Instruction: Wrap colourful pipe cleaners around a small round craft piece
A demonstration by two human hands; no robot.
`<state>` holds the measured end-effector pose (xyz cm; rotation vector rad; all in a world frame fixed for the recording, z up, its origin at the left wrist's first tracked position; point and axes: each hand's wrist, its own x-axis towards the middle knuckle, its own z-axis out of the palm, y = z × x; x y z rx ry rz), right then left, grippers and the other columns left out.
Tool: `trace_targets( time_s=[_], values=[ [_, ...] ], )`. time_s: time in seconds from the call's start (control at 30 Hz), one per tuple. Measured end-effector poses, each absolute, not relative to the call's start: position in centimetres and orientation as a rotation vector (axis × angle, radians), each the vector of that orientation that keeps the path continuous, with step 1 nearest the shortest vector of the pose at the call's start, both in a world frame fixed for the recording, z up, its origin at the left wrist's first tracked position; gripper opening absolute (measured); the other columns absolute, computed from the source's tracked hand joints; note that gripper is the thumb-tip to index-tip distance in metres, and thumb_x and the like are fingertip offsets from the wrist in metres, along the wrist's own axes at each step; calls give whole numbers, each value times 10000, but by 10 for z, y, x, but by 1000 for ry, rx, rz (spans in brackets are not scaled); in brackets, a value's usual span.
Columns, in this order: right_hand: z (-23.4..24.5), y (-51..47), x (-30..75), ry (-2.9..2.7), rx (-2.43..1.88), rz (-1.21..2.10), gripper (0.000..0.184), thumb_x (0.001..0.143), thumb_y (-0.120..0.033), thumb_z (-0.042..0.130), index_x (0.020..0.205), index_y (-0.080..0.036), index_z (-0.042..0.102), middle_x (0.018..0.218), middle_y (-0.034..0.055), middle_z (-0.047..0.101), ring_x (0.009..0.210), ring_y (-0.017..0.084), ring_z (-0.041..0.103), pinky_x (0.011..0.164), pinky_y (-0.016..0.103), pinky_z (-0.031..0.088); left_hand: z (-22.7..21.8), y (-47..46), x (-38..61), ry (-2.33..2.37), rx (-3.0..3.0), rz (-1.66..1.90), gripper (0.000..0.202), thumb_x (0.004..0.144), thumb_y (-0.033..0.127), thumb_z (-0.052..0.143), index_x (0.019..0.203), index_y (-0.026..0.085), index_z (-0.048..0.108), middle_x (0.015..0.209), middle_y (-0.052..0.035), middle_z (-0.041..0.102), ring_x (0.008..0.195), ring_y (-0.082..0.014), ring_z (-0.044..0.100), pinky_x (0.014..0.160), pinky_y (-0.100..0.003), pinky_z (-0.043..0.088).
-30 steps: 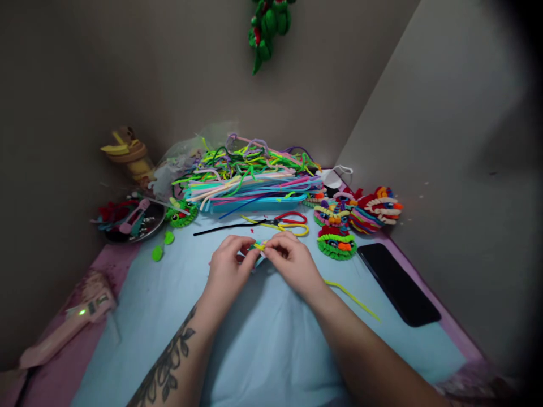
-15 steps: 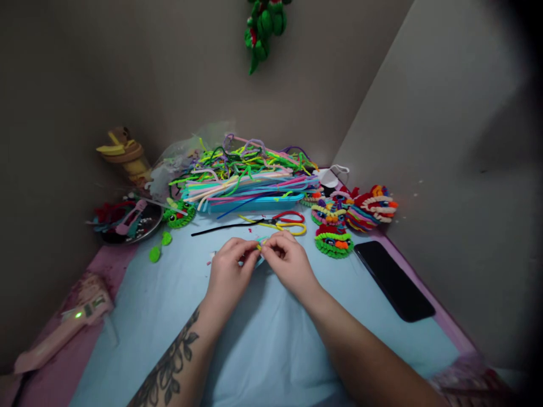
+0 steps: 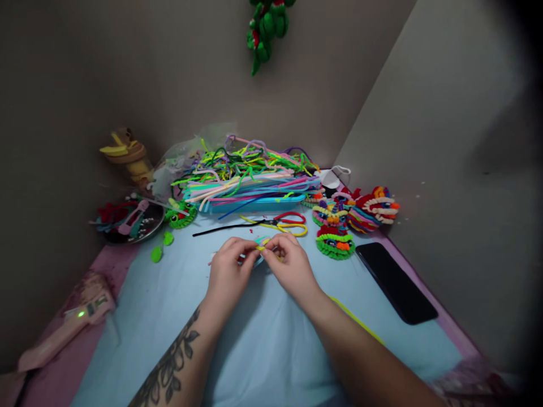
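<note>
My left hand and my right hand meet over the middle of the blue cloth, fingertips pinched together. Between them is a yellow pipe cleaner, gripped from both sides. A yellow length also shows beside my right forearm; whether it is the same piece I cannot tell. Part of a light-blue piece shows behind the fingers, its shape mostly hidden. Just beyond the hands lie scissors with red and yellow handles and a black pipe cleaner.
A heap of colourful pipe cleaners fills a blue tray at the back. Fuzzy crafted figures and a black phone lie to the right. On the left are a pink glue gun, a metal bowl and green leaf-like pieces.
The yellow length beside my right forearm has come into view. More yellow now shows at my fingertips, while both hands stay nearly in place.
</note>
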<state>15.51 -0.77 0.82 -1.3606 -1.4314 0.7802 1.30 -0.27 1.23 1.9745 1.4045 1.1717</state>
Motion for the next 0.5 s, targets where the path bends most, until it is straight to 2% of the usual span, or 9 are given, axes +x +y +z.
trace_targets(
  time_s=[0.5],
  values=[
    [8, -8, 151, -1440, -1344, 688, 147, 783, -197, 534, 637, -202, 539, 810, 33, 498, 737, 159, 529, 646, 276, 471, 8, -4, 15, 1333, 1946, 1274, 156, 811, 175, 597, 910, 201, 716, 809, -36, 636, 700, -120, 599, 607, -226, 495]
  ],
)
